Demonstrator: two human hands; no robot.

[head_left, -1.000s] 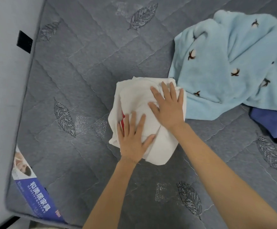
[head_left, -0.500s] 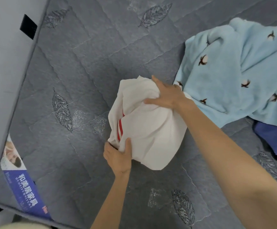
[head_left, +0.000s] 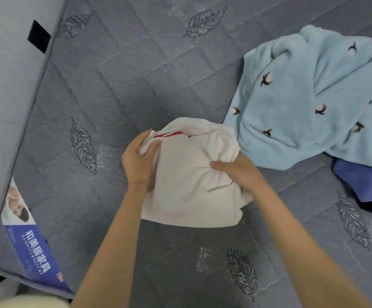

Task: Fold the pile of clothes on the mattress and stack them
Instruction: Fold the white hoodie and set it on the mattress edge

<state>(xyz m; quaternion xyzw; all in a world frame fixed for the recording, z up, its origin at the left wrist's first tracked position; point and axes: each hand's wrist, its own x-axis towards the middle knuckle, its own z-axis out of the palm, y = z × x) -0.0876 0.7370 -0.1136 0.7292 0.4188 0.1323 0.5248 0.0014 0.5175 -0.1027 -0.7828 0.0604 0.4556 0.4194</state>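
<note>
Between both grips — bunched white cloth garment with red stripe (head_left: pixel 191 187), over grey quilted mattress (head_left: pixel 113 85) | left hand (head_left: pixel 138 161) pinches its far-left corner | right hand (head_left: pixel 240 172) clutches its right edge | long axis near-to-far.

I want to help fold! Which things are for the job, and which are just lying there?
For the job: white garment, gripped by the left hand and right hand; light blue fleece; dark blue garment; mattress.
Just there: blue label, black tag.
</note>
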